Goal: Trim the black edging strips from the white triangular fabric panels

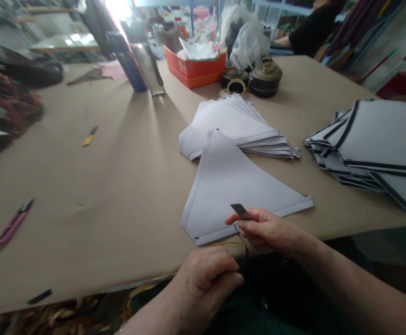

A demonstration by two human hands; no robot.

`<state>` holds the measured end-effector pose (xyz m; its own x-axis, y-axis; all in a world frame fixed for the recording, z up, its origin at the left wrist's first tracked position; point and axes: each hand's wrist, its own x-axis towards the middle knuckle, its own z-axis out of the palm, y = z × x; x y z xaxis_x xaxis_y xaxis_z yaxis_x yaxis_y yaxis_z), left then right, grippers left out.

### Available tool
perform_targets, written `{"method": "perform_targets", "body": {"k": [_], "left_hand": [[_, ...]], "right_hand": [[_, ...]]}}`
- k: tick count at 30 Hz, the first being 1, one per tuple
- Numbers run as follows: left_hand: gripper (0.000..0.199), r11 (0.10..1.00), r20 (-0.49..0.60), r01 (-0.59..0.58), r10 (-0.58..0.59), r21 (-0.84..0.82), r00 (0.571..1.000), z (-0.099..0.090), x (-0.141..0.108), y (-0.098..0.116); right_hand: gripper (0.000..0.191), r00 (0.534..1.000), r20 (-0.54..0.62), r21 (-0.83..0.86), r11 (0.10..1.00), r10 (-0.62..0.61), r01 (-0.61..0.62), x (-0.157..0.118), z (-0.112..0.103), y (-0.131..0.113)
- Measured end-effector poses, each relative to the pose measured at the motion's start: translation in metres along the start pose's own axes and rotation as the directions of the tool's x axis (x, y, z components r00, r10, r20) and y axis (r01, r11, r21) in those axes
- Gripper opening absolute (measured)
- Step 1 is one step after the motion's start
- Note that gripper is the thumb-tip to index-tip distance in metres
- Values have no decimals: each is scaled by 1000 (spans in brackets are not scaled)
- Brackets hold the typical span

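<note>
Pinched between the thumb and fingers of my right hand (271, 230) is the cut end of a black tape strip (240, 211), pointing up to the left. The strip curls down toward my left hand (206, 277), which is closed around its lower part. A thin yellowish strip (226, 243), perhaps the tape's backing, arcs just above the left knuckles. Right beyond both hands a white, roughly triangular sheet panel (231, 181) lies flat, with folded-looking borders. Its top corner overlaps a stack of similar white panels (229, 118).
On the right sits a pile of black-edged white panels (384, 135). A pink cutter (14, 223), a yellow cutter (90, 137) and a black tape scrap (39, 297) lie left. Behind stand bottles (128, 63), an orange box (196, 70) and tape rolls (266, 79). Another person's arm (304, 35) shows far right.
</note>
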<state>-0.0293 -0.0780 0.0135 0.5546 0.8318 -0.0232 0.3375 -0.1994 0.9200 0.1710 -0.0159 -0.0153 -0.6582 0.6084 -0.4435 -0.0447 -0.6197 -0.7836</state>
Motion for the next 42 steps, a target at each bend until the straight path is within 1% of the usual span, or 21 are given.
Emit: {"method": "perform_targets", "body": {"k": [4,8,12,16,17,18,19,20,21,22,23,24,25,26,28,30,34,36,37,39,42], "left_hand": [[20,999,-3,41,-41,-17,999,-1,0,1],[20,997,-8,77,-77,31,997,-4,-1,2],[21,986,-96,25,-9,164,995,-10,-3,8],[21,923,-202,-31,117,384,972,-16,3,18],[22,925,-208,-28,115,379,971,-17,6,20],[22,947,-205,-1,70,321,976,-18,10,22],[20,976,-169,57,-21,209,985,-17,14,23],[19,985,-94,160,-154,61,984,-16,19,23],[19,950,26,299,-298,-86,954,-13,23,22],[19,876,167,443,-416,-191,894,-10,27,21],[21,797,287,553,-485,-243,826,-7,31,19],[24,740,364,622,-523,-255,771,-3,35,17],[26,712,393,657,-546,-248,740,1,40,15],[27,712,387,661,-555,-237,736,4,44,13],[30,740,350,636,-548,-220,759,9,54,9],[33,743,341,635,-553,-210,760,12,66,8],[33,711,376,669,-571,-218,730,14,95,9],[31,729,389,657,-558,-192,733,14,107,9],[30,748,377,642,-553,-167,743,15,112,8],[28,791,329,605,-549,-93,768,16,118,4],[28,823,266,568,-551,16,791,17,122,-6]], "right_hand": [[26,1000,16,-1,1000,-17,17,2,-1,1],[26,997,-41,-40,997,-62,61,2,-2,1],[26,982,-144,-135,986,-118,99,-1,-3,-1],[25,956,-216,-112,978,-196,176,-10,-2,-4],[25,950,-229,-108,975,-212,191,-13,-2,-4],[24,943,-244,-112,972,-227,205,-18,-3,-5],[23,934,-261,-126,968,-244,218,-23,-3,-6],[22,922,-281,-150,961,-266,231,-28,-4,-6],[20,907,-304,-184,952,-292,245,-34,-5,-6],[18,889,-326,-228,940,-321,255,-39,-6,-7],[16,872,-347,-273,926,-346,259,-45,-7,-7],[14,855,-368,-316,914,-365,254,-50,-10,-7],[12,842,-387,-352,904,-376,242,-54,-12,-6],[11,829,-408,-381,897,-381,225,-58,-16,-6],[11,798,-458,-426,885,-391,190,-64,-25,-6],[14,758,-498,-472,865,-421,171,-69,-39,-9],[19,665,-574,-571,816,-478,93,-78,-76,-24],[21,606,-622,-619,786,-495,7,-82,-95,-32],[21,583,-640,-634,773,-500,-33,-84,-104,-34],[22,562,-664,-644,759,-493,-95,-87,-119,-36],[20,564,-675,-643,754,-476,-133,-89,-131,-31]]}}
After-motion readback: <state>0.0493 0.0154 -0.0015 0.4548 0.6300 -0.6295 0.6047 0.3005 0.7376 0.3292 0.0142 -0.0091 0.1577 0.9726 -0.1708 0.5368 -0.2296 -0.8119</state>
